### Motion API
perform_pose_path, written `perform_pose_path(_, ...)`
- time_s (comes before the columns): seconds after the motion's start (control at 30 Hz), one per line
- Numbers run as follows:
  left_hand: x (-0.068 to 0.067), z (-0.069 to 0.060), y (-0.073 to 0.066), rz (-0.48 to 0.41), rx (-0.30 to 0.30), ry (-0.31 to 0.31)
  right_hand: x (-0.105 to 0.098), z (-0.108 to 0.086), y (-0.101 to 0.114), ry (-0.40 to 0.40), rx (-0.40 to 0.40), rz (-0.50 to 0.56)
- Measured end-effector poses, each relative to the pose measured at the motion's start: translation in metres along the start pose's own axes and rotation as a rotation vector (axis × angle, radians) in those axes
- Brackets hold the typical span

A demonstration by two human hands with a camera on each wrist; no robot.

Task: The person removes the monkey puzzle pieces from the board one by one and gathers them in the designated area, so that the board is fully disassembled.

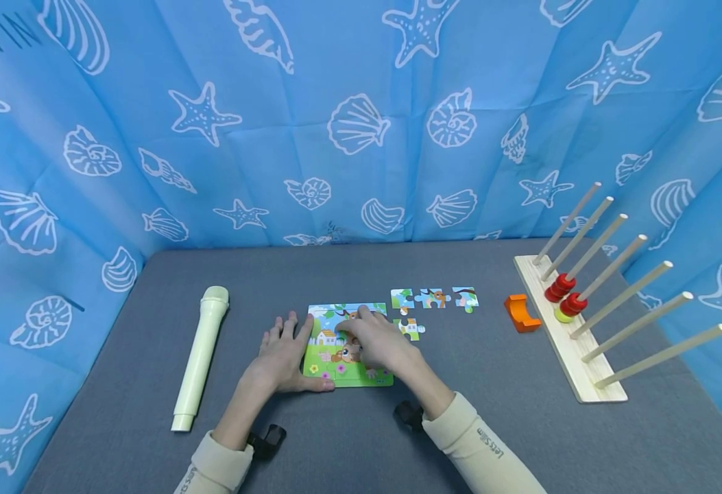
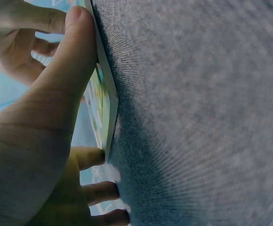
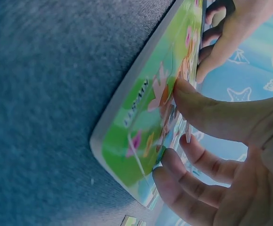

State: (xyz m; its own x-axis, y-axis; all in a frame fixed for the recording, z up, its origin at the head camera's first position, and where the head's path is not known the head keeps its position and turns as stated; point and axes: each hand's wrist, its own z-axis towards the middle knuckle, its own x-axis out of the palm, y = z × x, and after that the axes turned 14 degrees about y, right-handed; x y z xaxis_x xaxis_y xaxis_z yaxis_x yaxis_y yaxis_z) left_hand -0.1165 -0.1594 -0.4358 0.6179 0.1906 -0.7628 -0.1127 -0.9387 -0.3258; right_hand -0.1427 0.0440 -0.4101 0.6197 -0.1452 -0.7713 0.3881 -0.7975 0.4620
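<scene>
A picture puzzle board (image 1: 351,376) with animals, a house and flowers lies on the grey table. My left hand (image 1: 282,358) rests spread at its left side, the thumb along the near edge; the left wrist view shows that thumb (image 2: 77,52) on the board's rim. Over the board's right part is my right hand (image 1: 387,342), fingers bent. In the right wrist view, the right hand (image 3: 249,174) pinches a thin puzzle piece (image 3: 188,133) between thumb and index finger, low over the board (image 3: 117,155). Its picture side is mostly hidden.
Several loose pieces, one a corner piece (image 1: 402,298) and another (image 1: 408,328), lie right of the board. A pale green microphone-shaped stick (image 1: 197,363) lies at the left. Rightward are an orange block (image 1: 521,314) and a wooden peg stand (image 1: 559,329) with red and yellow rings.
</scene>
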Motion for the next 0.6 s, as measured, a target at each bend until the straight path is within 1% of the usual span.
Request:
perform_pose_path(0.2,0.0002,0.0,-0.0001,0.004,-0.004,0.002,-0.0016,-0.0002,0.0005,0.016,0.008,-0.02)
perform_pose_path(0.37,0.0,0.0,-0.0003,0.007,-0.008,0.005,-0.002,0.0001,-0.0002,0.013,0.005,-0.024)
perform_pose_path(0.6,-0.0001,-0.0001,0.0001,0.01,0.0,0.003,-0.0005,-0.0002,-0.002,-0.022,-0.01,-0.039)
